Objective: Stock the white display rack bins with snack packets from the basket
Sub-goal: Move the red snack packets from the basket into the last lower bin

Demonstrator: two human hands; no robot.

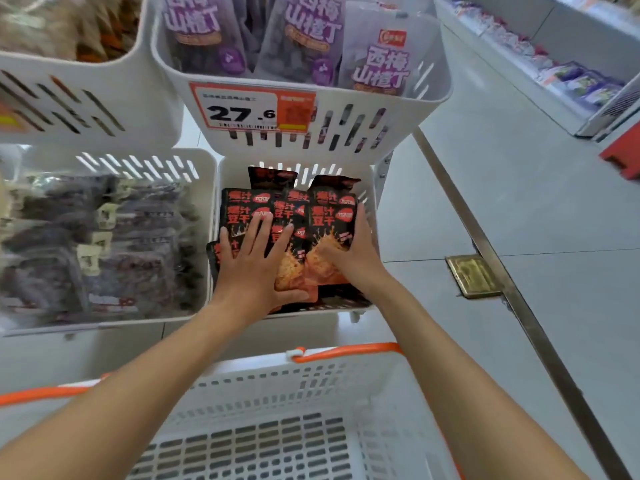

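Observation:
Several black-and-red snack packets (330, 216) lie stacked in the lower right white rack bin (367, 181). My left hand (254, 263) lies flat on the left packets, fingers spread and straight, thumb under a packet's lower edge. My right hand (353, 252) grips the right-hand packet by its side, fingers wrapped behind it and thumb on its front. The white basket (311, 382) with orange handles stands below my forearms, and its visible floor holds nothing.
A bin above (398, 123) holds purple packets and bears a 27.6 price tag (242, 110). The lower left bin (204, 161) holds dark packets. A grey floor with a metal strip (485, 244) runs to the right, with a shelf unit (540, 64) beyond.

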